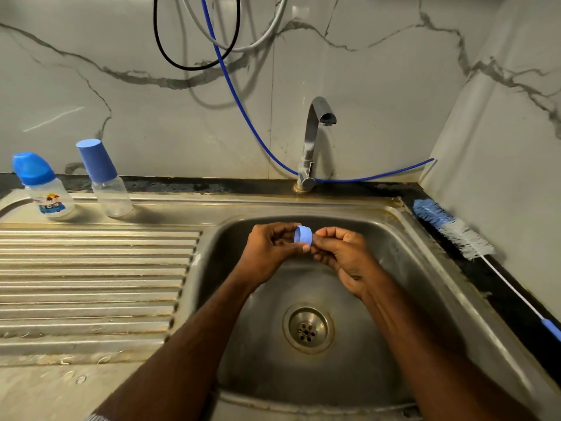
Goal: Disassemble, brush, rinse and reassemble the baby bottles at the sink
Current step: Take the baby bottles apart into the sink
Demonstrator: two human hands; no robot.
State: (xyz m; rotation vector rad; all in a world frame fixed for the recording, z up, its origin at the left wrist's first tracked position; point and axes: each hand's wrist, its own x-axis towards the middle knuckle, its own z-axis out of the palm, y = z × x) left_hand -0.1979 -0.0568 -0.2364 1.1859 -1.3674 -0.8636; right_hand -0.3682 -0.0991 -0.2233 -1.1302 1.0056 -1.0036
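Observation:
Over the steel sink basin (394,268) my left hand (270,253) holds a small light-blue screw ring (303,234) between thumb and fingers. My right hand (343,253) meets it from the right, its fingertips pinched at the ring's edge; what they pinch is hidden. Two baby bottles stand at the back left of the drainboard: one with a blue domed cap and a printed picture (45,189), and one clear with a tall blue cap (104,180). A blue-and-white bottle brush (455,230) lies on the dark counter right of the sink.
The tap (315,138) stands behind the basin with no water running. A blue hose (243,110) and other cables hang on the marble wall. The ribbed drainboard (91,268) lies to the left. The drain (308,328) is at the basin's centre.

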